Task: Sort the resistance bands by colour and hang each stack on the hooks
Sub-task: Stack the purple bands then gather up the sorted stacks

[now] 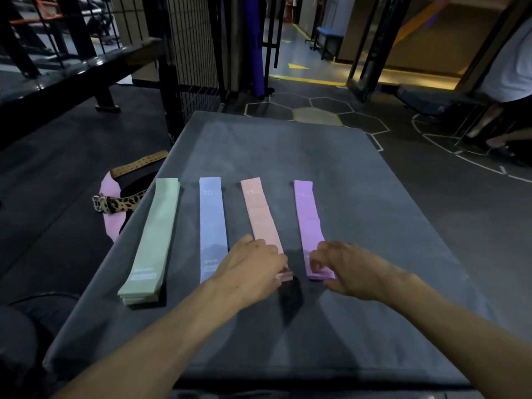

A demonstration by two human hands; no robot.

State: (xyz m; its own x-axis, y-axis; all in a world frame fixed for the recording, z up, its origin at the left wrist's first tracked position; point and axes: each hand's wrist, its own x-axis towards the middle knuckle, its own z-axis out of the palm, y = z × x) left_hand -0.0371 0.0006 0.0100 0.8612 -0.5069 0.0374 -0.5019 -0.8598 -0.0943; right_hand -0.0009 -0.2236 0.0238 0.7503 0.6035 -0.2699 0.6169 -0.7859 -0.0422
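Two hands grip near ends: left hand [253,266] pink stack [260,214], right hand [342,266] purple stack [309,220]

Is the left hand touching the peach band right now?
Touching. The head view shows the left hand lying over the near end of the peach band, its fingers curled round that end where it lifts off the grey table.

Pastel resistance bands lie in four colours: a mint-green stack [149,240], a pale blue stack [212,223], a peach-pink stack [260,214] and a lilac stack [309,217], on a dark grey cloth [374,226]; beside it, a leopard-print belt [121,203].
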